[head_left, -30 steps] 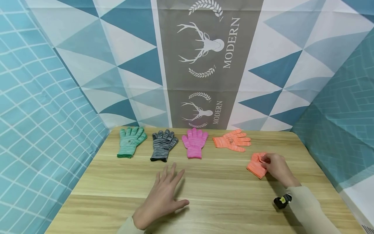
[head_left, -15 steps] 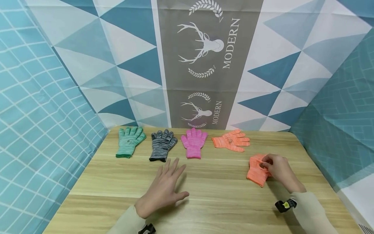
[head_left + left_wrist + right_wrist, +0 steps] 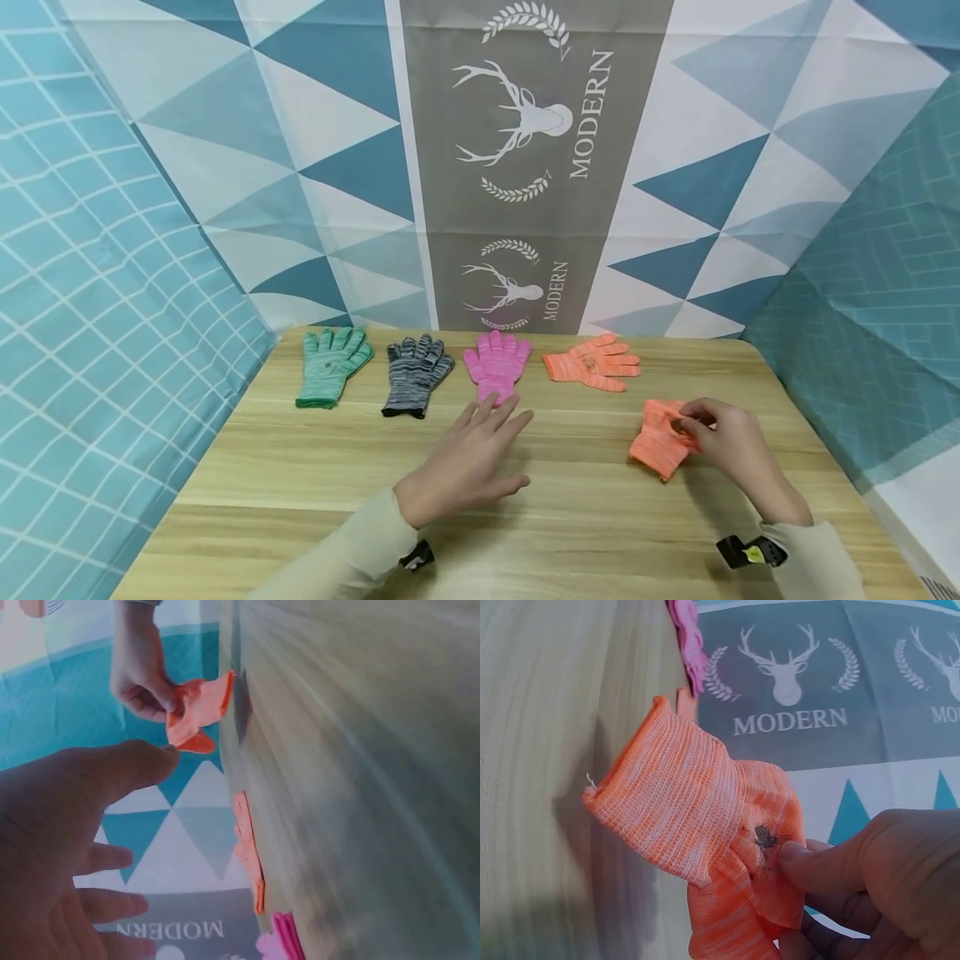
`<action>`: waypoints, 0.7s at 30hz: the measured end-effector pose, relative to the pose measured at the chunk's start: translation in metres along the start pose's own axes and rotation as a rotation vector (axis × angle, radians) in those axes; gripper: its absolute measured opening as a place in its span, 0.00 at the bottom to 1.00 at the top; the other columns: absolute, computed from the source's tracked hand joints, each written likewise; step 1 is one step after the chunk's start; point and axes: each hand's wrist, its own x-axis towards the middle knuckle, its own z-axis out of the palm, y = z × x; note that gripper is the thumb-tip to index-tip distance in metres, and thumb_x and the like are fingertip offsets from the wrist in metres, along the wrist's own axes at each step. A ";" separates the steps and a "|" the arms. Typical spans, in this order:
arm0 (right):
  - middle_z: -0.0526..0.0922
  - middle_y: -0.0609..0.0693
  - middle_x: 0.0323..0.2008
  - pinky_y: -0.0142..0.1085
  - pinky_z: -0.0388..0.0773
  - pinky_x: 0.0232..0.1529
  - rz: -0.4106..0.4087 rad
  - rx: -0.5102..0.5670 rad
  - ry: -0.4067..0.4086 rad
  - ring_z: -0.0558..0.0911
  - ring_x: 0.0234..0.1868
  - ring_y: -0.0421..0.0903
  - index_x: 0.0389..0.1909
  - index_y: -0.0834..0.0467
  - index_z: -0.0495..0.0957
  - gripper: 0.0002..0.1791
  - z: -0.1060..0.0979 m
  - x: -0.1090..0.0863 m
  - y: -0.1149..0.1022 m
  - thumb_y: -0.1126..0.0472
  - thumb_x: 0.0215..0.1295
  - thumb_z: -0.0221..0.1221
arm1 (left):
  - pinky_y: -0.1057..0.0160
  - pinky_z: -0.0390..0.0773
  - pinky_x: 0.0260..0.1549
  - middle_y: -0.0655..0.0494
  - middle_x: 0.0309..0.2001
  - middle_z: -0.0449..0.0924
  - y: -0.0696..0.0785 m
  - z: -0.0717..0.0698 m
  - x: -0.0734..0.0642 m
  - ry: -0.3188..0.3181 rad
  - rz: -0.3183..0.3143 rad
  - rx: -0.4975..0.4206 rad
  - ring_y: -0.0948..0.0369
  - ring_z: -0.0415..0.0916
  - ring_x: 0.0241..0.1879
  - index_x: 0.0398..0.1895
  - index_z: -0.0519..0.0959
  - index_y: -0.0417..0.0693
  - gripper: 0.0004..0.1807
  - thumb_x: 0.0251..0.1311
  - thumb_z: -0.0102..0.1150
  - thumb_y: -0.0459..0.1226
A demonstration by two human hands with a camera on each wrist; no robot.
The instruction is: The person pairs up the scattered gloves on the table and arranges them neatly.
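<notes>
My right hand point(image 3: 731, 437) pinches an orange knit glove point(image 3: 675, 795) by its palm, near a dark smudge. In the right wrist view the glove's cuff points up and left, raised off the table; some of its fingers are hidden behind my hand. My left hand point(image 3: 468, 458) hovers over the table with fingers spread, holding nothing, its fingertips just in front of the pink glove point(image 3: 497, 367). A second orange glove point(image 3: 592, 363) lies flat behind the held one, its fingers toward the right.
A grey-black glove point(image 3: 416, 375) and a green glove point(image 3: 332, 367) lie to the left in the back row on the wooden table point(image 3: 300, 500). A patterned cloth point(image 3: 517, 167) hangs behind the table, with blue cloths at both sides.
My left hand has moved right, from in front of the grey-black glove to in front of the pink one. My right hand keeps its pinch; the held orange glove has shifted slightly and turned.
</notes>
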 end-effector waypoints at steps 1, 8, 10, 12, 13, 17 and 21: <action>0.89 0.57 0.33 0.32 0.77 0.26 -0.006 -0.001 0.010 0.86 0.34 0.55 0.38 0.63 0.85 0.03 -0.001 -0.002 -0.001 0.70 0.65 0.66 | 0.39 0.64 0.72 0.45 0.78 0.62 0.001 0.000 0.005 0.006 0.024 0.015 0.41 0.58 0.77 0.78 0.64 0.52 0.47 0.60 0.67 0.61; 0.89 0.57 0.33 0.31 0.77 0.26 -0.007 -0.005 0.027 0.87 0.34 0.55 0.39 0.63 0.86 0.04 -0.004 -0.009 -0.003 0.69 0.65 0.66 | 0.45 0.73 0.68 0.43 0.73 0.70 -0.002 0.008 0.039 0.051 0.142 0.052 0.41 0.67 0.73 0.75 0.67 0.47 0.43 0.61 0.69 0.55; 0.89 0.57 0.34 0.30 0.77 0.25 0.004 0.006 0.018 0.86 0.34 0.55 0.39 0.64 0.86 0.04 -0.004 -0.012 -0.003 0.69 0.65 0.66 | 0.47 0.72 0.69 0.43 0.71 0.72 -0.003 0.010 0.049 0.061 0.166 0.054 0.42 0.69 0.72 0.74 0.68 0.46 0.42 0.61 0.69 0.54; 0.89 0.56 0.34 0.30 0.77 0.26 0.018 0.014 0.016 0.86 0.34 0.54 0.40 0.64 0.85 0.04 -0.003 -0.015 -0.002 0.69 0.65 0.66 | 0.50 0.73 0.69 0.45 0.70 0.74 -0.002 0.013 0.061 0.067 0.190 0.065 0.45 0.72 0.70 0.73 0.69 0.46 0.41 0.61 0.69 0.53; 0.89 0.56 0.34 0.30 0.77 0.26 0.023 0.016 0.021 0.86 0.34 0.53 0.40 0.64 0.86 0.04 -0.004 -0.016 -0.002 0.70 0.65 0.67 | 0.51 0.74 0.68 0.45 0.69 0.75 0.000 0.014 0.068 0.069 0.200 0.068 0.46 0.73 0.69 0.73 0.70 0.45 0.40 0.61 0.69 0.53; 0.89 0.54 0.33 0.30 0.78 0.28 0.034 0.012 0.043 0.84 0.31 0.46 0.40 0.63 0.86 0.05 -0.004 -0.020 0.000 0.69 0.64 0.68 | 0.56 0.76 0.66 0.47 0.68 0.76 0.006 0.019 0.097 0.045 0.194 0.066 0.52 0.74 0.68 0.73 0.70 0.47 0.38 0.63 0.67 0.52; 0.89 0.54 0.33 0.30 0.79 0.29 0.035 0.016 0.046 0.83 0.30 0.41 0.40 0.63 0.86 0.05 -0.001 -0.020 0.001 0.67 0.64 0.68 | 0.61 0.79 0.62 0.49 0.69 0.75 0.011 0.026 0.119 -0.010 0.176 0.069 0.56 0.74 0.68 0.72 0.70 0.49 0.33 0.68 0.63 0.51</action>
